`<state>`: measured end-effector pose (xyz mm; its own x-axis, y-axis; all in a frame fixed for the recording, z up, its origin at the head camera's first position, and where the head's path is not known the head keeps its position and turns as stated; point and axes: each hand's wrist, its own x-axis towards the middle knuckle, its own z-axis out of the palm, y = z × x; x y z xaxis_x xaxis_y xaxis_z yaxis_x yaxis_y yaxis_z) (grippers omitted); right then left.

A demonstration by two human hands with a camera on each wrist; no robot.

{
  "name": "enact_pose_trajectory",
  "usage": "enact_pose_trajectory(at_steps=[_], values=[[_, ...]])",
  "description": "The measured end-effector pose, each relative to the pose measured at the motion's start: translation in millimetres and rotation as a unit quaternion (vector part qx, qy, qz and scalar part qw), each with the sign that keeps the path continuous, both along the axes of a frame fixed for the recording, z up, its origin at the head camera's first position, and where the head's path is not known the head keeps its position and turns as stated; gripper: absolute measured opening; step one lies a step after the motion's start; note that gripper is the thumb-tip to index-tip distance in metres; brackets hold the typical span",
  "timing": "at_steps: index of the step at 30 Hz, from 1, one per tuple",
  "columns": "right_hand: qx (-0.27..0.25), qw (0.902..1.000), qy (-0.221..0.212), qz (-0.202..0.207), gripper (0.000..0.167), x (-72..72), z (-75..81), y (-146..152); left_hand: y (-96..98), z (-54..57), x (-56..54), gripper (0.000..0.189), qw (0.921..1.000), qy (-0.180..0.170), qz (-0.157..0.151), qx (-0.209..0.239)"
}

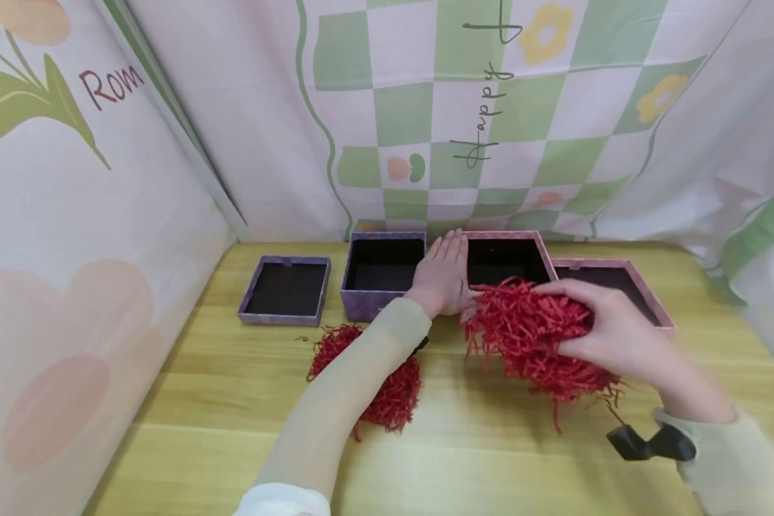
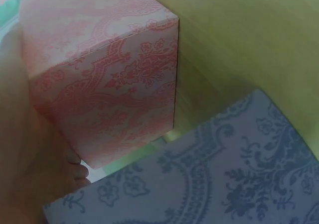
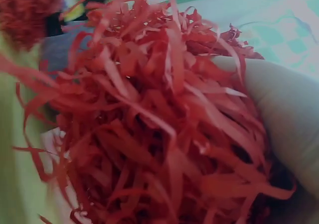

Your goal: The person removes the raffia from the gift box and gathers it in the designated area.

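Note:
A large bunch of red shredded paper is gripped by my right hand, just in front of the pink box. In the right wrist view the red strands fill most of the picture. My left hand lies with straight fingers against the left side of the pink box, between it and the purple box. The left wrist view shows the patterned pink wall beside that hand and the purple wall nearby. Both boxes have dark insides.
A second pile of red shredded paper lies on the wooden table, partly hidden under the left forearm. A purple lid rests at the left, a pink lid at the right. Behind the boxes hangs a checked curtain.

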<state>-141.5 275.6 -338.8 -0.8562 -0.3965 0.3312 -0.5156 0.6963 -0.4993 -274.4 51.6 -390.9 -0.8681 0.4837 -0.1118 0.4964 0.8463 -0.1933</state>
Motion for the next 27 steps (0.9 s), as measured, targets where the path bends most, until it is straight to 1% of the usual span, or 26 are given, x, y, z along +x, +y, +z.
enact_pose_trajectory(at_steps=[4,6,8,9,11,17,22,25,27], values=[[-0.008,0.9992,-0.037,0.012,0.084,5.5,-22.1,1,2.1,-1.3,-1.8,0.094,0.9996,-0.009,0.01,0.023],[-0.008,0.9983,-0.056,0.016,0.082,6.5,-30.7,0,2.6,-2.7,-2.7,0.099,0.9987,-0.012,0.016,0.047],[-0.007,0.9972,-0.072,0.019,0.08,6.4,-38.9,0,1.9,-3.2,-2.0,0.113,0.9968,-0.015,0.019,0.076],[-0.006,0.9968,-0.077,0.021,0.08,6.0,-42.8,0,1.8,-3.7,-2.4,0.12,0.9963,-0.017,0.02,0.082],[-0.003,0.9962,-0.082,0.028,0.078,4.6,-50.5,-1,1.6,-4.3,-3.2,0.128,0.9954,-0.02,0.021,0.091],[0.0,0.9952,-0.084,0.05,0.067,1.0,-70.9,-2,3.2,-5.5,-7.1,0.126,0.9962,-0.028,0.02,0.079],[0.003,0.9952,-0.083,0.051,0.072,0.9,-76.8,-2,2.8,-5.3,-6.4,0.125,0.9963,-0.027,0.017,0.08],[-0.003,0.995,-0.088,0.049,0.072,2.2,-74.8,-1,2.5,-5.1,-6.0,0.125,0.9961,-0.028,0.017,0.082],[-0.008,0.9948,-0.093,0.04,0.072,3.5,-70.9,1,2.5,-4.8,-5.6,0.125,0.9958,-0.029,0.016,0.085]])
